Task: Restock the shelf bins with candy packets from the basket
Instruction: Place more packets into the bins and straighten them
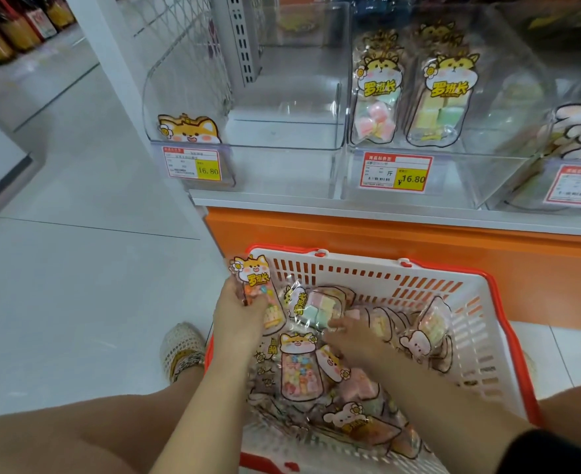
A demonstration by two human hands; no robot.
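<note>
- Fingers (234, 292) of the left hand (237, 316) are curled round a small-candy packet (255, 285), holding it upright over the far-left corner of the basket (419, 285).
- The right hand (354, 338) is down inside the basket near its middle, on the heap of packets. It is motion-blurred, so I cannot tell whether its fingers have closed on anything or only lie across the wrappers.
- Just beyond that hand's fingertips, toward the basket's far wall, lies a marshmallow packet (320, 309) of pastel cubes. Many more packets fill the basket floor on the near side.
- Above and beyond the basket, on the shelf, the left bin (248, 131) holds only one packet (188, 130), propped at its front-left corner. Its dog-shaped header looks like the one in the left hand.
- The middle bin (487, 142), above the basket's far-right side, has marshmallow packets (378, 97) standing in two rows.
- Step in hand, as I judge it: gathering packets, with little shelved so far.
- The next move calls for the right hand to get a firm pinch on one slippery wrapper without dragging its neighbours. Each packet should then be lifted clear of the basket rim and stood upright in the bin that matches it.
</note>
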